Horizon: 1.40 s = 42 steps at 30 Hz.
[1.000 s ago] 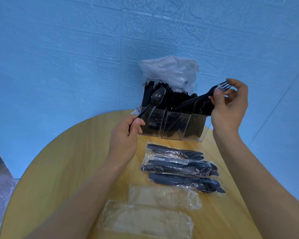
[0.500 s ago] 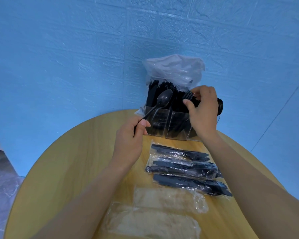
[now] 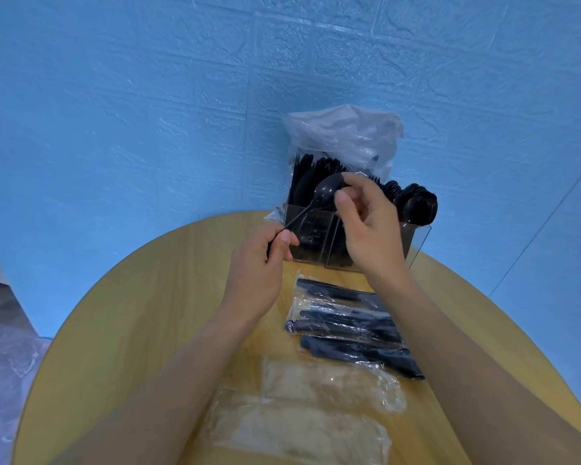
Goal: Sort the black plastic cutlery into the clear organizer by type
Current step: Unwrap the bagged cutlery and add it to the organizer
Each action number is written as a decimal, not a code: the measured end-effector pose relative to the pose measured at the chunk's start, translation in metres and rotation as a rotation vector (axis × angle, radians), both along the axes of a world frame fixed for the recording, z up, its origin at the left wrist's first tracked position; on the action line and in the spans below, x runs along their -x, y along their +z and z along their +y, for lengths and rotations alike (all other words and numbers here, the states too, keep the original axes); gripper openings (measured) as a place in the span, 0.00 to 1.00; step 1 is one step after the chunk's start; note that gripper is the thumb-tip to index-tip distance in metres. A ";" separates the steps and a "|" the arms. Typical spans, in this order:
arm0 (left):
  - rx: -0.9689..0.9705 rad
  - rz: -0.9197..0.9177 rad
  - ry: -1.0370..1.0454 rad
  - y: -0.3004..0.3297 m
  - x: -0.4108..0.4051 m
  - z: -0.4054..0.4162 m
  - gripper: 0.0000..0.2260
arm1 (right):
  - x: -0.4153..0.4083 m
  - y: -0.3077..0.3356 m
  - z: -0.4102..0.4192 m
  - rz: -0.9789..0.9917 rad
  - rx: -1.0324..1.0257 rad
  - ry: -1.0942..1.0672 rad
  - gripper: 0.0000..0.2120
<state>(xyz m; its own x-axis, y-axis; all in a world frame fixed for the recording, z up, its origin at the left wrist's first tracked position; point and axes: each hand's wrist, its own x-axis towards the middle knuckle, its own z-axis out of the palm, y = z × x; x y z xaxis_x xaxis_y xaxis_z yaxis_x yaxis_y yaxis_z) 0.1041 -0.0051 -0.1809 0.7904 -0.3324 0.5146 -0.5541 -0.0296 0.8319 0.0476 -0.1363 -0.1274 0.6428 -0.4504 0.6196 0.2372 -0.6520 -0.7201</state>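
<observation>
My left hand [image 3: 259, 266] pinches the handle end of a black spoon [image 3: 326, 193], which slants up and to the right over the clear organizer [image 3: 417, 241]. My right hand [image 3: 371, 231] is in front of the organizer's middle, with its thumb and forefinger closed on the spoon's bowl. The organizer stands at the table's far edge. Knives stand in its left compartment, fork tines show in the middle one, and spoon bowls [image 3: 416, 204] fill the right one. Three sealed packets of black cutlery [image 3: 348, 327] lie below my hands.
A crumpled clear plastic bag [image 3: 344, 135] stands behind the organizer against the blue wall. Two empty clear wrappers [image 3: 329, 384] lie on the round wooden table [image 3: 141, 313] near me. My forearms cross the table's near half.
My right hand brought the fork down to the organizer and no longer holds it. It has moved left to the bowl of the spoon. My left hand keeps the spoon's handle.
</observation>
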 end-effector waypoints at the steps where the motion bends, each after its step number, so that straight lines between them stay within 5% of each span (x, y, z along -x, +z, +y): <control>1: -0.011 -0.007 -0.005 0.000 0.000 0.000 0.10 | 0.002 0.004 0.007 0.007 -0.112 0.112 0.06; 5: -0.039 -0.026 -0.038 0.008 0.004 -0.003 0.11 | 0.008 0.014 0.003 -0.050 -0.329 0.243 0.04; 16: -0.413 -0.241 -0.022 0.046 0.006 -0.038 0.10 | 0.052 0.027 -0.081 -0.312 -0.618 -0.030 0.03; 21: -0.497 -0.423 -0.059 0.040 0.010 -0.074 0.06 | 0.068 0.032 -0.113 -0.377 -0.457 -0.209 0.08; 28: -0.665 -0.676 -0.005 0.030 0.020 -0.117 0.20 | 0.064 0.030 -0.125 -0.339 -0.130 -0.236 0.08; 42: -0.714 -0.767 0.080 0.022 0.017 -0.127 0.19 | 0.046 0.026 -0.136 -0.193 0.052 -0.191 0.08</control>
